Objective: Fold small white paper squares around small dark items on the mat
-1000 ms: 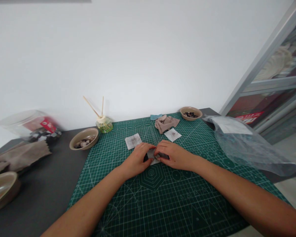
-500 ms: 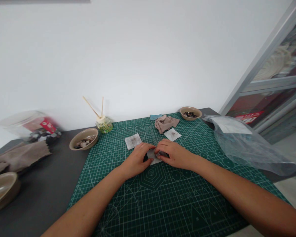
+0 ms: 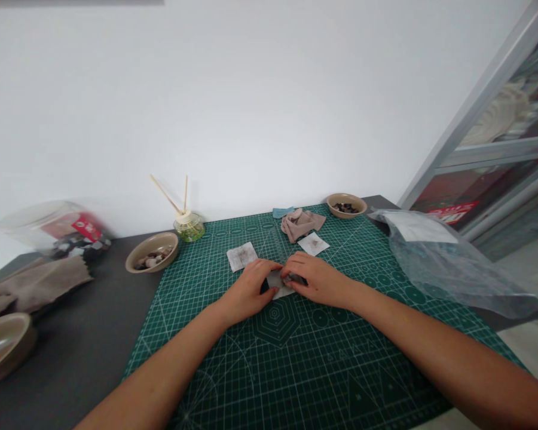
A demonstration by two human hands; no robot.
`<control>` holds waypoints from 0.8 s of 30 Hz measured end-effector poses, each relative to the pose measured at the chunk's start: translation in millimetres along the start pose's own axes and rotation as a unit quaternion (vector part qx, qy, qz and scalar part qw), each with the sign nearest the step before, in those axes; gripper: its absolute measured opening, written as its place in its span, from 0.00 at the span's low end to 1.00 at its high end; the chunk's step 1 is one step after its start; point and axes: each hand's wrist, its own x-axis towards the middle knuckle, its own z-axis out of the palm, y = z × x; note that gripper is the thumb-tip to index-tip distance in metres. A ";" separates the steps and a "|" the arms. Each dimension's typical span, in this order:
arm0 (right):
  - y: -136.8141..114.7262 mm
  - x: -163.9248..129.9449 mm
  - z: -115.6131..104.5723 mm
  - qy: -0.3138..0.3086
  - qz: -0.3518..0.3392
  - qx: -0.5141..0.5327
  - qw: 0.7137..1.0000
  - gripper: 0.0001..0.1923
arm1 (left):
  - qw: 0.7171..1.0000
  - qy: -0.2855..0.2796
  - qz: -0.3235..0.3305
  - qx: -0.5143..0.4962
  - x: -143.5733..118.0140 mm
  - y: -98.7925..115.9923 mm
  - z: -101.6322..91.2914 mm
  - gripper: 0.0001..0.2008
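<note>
A small whitish square sheet [image 3: 283, 288] with dark smudges lies on the green cutting mat [image 3: 197, 334], partly covered by both hands. My left hand [image 3: 253, 286] holds the sheet down at its left side, thumb at the near edge and fingers at the far edge. Pressed onto the sheet, my right hand [image 3: 311, 278] has its fingers closed in a pinch around a small greyish-dark piece [image 3: 297, 279], mostly hidden by the fingers. Two similar smudged sheets lie beyond: one sheet [image 3: 242, 257] to the left, another sheet [image 3: 314, 244] to the right.
A crumpled beige cloth [image 3: 301, 224] and a blue piece [image 3: 283, 212] lie at the back. One bowl [image 3: 346, 214] holds dark pieces; another bowl [image 3: 137, 263] holds mixed pieces. A reed diffuser [image 3: 189, 227], a clear plastic bag [image 3: 443, 269], a cloth [image 3: 49, 283] and a third bowl [image 3: 9, 352] flank the mat.
Hardly anything differs. Both hands stay in the same place on the sheet, with at most a tiny shift of the right fingers.
</note>
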 end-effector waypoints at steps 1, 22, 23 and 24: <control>0.1 0.0 0.1 0.001 0.000 0.001 1.000 0.06 | 1.000 0.000 0.000 0.000 0.0 0.1 0.0 0.20; -3.0 -3.3 -0.5 -0.022 -0.052 0.036 0.998 0.13 | 1.000 0.005 0.011 0.005 0.3 -1.0 1.3 0.19; -3.4 -3.3 -0.7 -0.023 -0.055 0.036 0.998 0.13 | 1.000 0.006 0.012 0.005 0.3 -1.0 1.3 0.18; -3.9 -3.3 -1.0 -0.025 -0.057 0.037 0.997 0.13 | 1.000 0.007 0.013 0.004 0.4 -1.0 1.3 0.18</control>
